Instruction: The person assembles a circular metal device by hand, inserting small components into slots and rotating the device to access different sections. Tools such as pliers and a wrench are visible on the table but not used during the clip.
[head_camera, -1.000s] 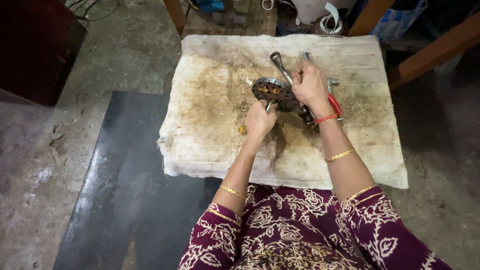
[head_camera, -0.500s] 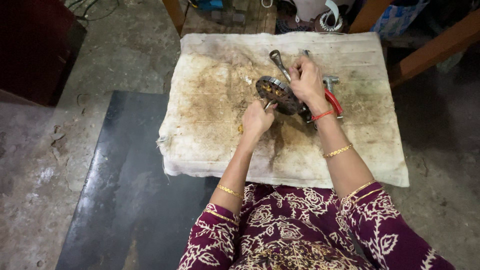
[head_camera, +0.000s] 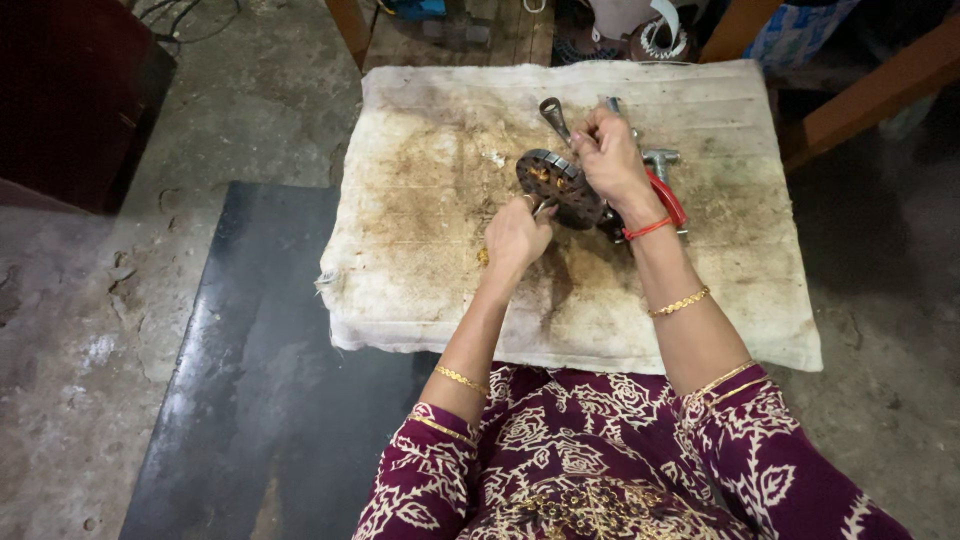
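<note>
Stained cloth (head_camera: 420, 270) – both hands (tool unclear) grip stator (head_camera: 556, 182).

She sits over a stained white cloth (head_camera: 440, 250) spread on the floor. Her right hand (head_camera: 608, 155) grips the top of a round dark metal part (head_camera: 556, 183) stood on edge, while her left hand (head_camera: 515, 235) presses a thin tool against its lower rim. Red-handled pliers (head_camera: 668, 198) lie just behind her right wrist.

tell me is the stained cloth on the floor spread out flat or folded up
Spread flat. The stained cloth lies open on the floor, all edges showing, with the round metal part and both hands on it.
</note>
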